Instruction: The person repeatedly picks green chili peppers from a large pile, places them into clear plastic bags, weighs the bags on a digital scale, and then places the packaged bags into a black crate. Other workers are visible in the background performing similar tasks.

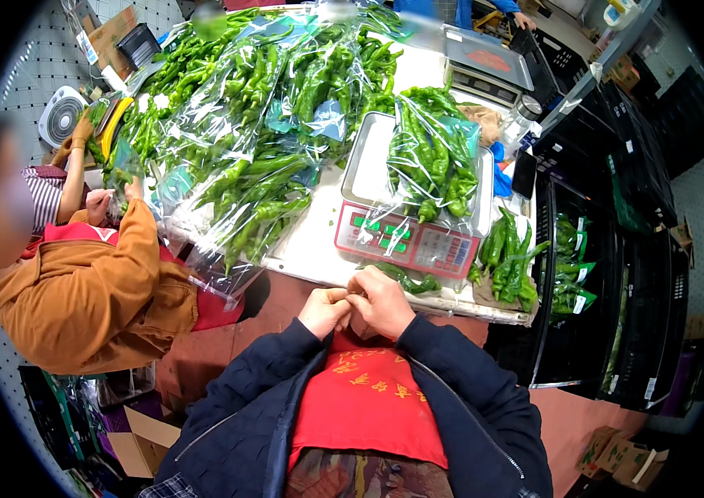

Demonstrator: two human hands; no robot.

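My left hand and my right hand meet in front of my red apron, fingertips pinched together; whether something small or transparent lies between them cannot be seen. Just beyond them stands a red digital scale with a steel tray. A clear plastic bag of long green peppers rests on that tray. Loose green peppers lie at the scale's near edge, and more green peppers are at its right. Several filled clear bags of green peppers are heaped on the table to the left.
At left, a co-worker in a brown jacket handles a bag; another person is behind. Beyond my scale stand a second scale, a glass jar and a phone. Black crates with packed bags stand right of the table.
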